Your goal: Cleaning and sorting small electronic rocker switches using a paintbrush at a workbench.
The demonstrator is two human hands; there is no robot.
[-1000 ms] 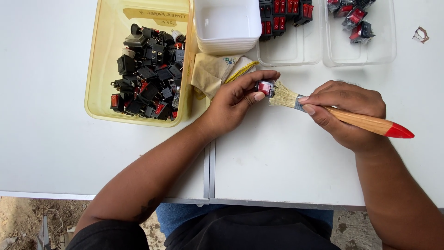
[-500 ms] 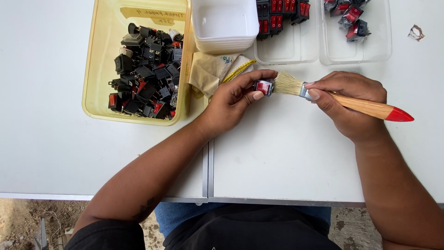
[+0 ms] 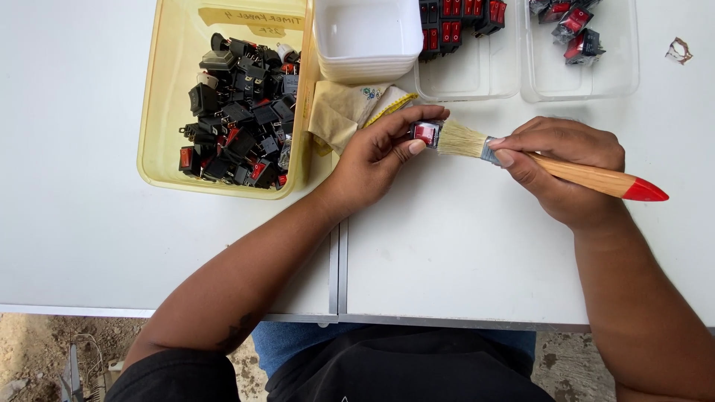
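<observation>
The person is leaning over a white table [image 3: 186, 246], with both forearms reaching forward across its near edge. The left hand [image 3: 376, 160] is pinching a small black switch with a red button [image 3: 425, 133] between the thumb and the fingertips, holding it just above the tabletop near the middle of the table. The right hand [image 3: 562, 167] is gripping a paintbrush [image 3: 551, 165] by its wooden handle, close to the metal band, with the red tip of the handle sticking out to the right. The pale bristles are pointing left and touching the switch. Just behind the left hand, a folded yellowish cloth [image 3: 346, 108] is lying on the table, partly tucked under a white tub [image 3: 366, 37]. To the left of the cloth, a yellow plastic bin [image 3: 167, 119] is holding a heap of black switches, some with red buttons. Farther back, to the right of the white tub, two clear trays [image 3: 514, 71] are sitting side by side, each holding a few more red-and-black switches. A small scrap [image 3: 678, 50] is lying on the table at the far right.
</observation>
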